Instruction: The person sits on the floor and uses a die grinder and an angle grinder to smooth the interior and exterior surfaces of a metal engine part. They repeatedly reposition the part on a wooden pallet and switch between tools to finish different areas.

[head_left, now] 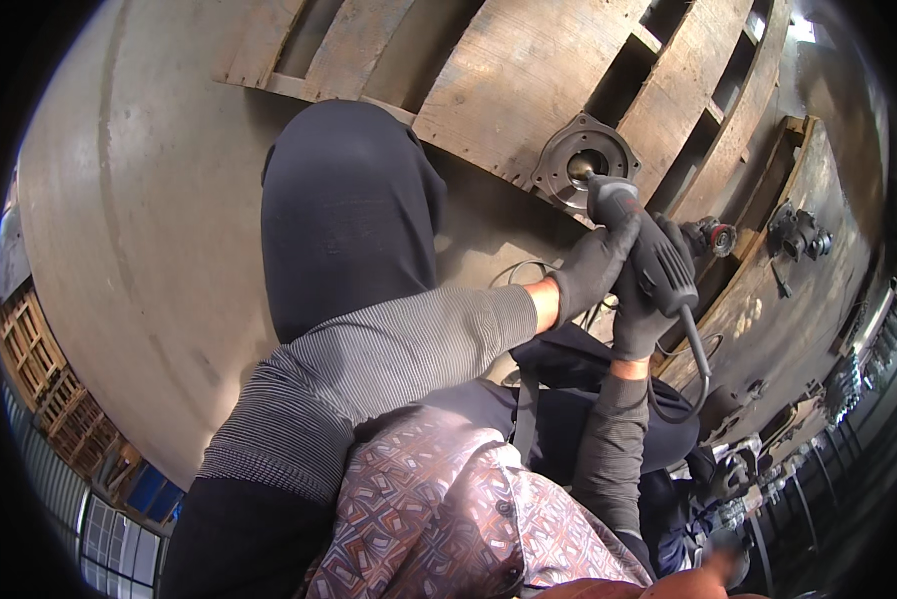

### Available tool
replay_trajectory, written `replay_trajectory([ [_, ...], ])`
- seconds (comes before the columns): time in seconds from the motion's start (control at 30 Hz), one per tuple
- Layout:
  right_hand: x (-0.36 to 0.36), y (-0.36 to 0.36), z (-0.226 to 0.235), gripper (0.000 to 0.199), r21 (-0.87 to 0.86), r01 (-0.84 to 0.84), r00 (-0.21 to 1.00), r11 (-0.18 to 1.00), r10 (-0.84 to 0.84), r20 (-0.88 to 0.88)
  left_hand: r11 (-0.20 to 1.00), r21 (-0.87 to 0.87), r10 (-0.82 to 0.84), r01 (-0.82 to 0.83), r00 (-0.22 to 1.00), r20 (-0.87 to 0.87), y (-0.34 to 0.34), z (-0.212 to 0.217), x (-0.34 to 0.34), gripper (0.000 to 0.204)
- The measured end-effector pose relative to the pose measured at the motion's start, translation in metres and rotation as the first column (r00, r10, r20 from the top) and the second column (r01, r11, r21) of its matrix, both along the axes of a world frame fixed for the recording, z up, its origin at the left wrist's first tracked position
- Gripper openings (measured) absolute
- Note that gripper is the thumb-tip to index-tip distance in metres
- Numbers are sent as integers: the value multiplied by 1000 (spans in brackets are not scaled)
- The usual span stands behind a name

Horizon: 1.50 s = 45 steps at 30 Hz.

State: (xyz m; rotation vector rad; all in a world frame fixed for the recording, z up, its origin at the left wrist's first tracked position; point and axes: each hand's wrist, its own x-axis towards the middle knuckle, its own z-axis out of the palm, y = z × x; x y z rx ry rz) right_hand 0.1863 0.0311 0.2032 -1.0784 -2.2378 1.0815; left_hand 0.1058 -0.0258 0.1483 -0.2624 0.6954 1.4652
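Grinding step is in hand, I'd say: both gloved hands are wrapped tight round the dark grey handheld power grinder (640,245), left hand (593,268) w/ its grip closed near the head, right hand (640,314) closed round the rear body where the black cable (696,349) exits. Tool's long axis runs from lower right up to upper left, nose pointing into the bore of the round grey metal flange housing (583,160), which lies on the weathered wooden pallet (528,70) just ahead of the knee. Next move prob. calls for a steady two-handed hold & light pressure round the bore rim.
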Motion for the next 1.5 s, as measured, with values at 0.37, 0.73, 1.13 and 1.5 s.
replay_trajectory([
  [0.37, 9, 4, 5, 70, -26, 41, 994, 999, -44, -97, 998, 29, -47, 47, 999, 17, 2, -7, 12, 60],
  [0.73, 8, 5, 2, 69, -48, 42, 998, 998, -45, -54, 993, 3, -118, 118, 993, -3, 7, -7, 14, 70],
  [1.13, 58, 40, 58, 41, 111, 344, 933, 932, -326, -155, 880, -29, -388, 474, 683, -619, -21, 41, -5, 60],
  [1.5, 174, 159, 129, 34, -11, 531, 612, 847, -393, -686, 706, -640, -537, 303, -360, -763, -31, -1, -20, 34],
])
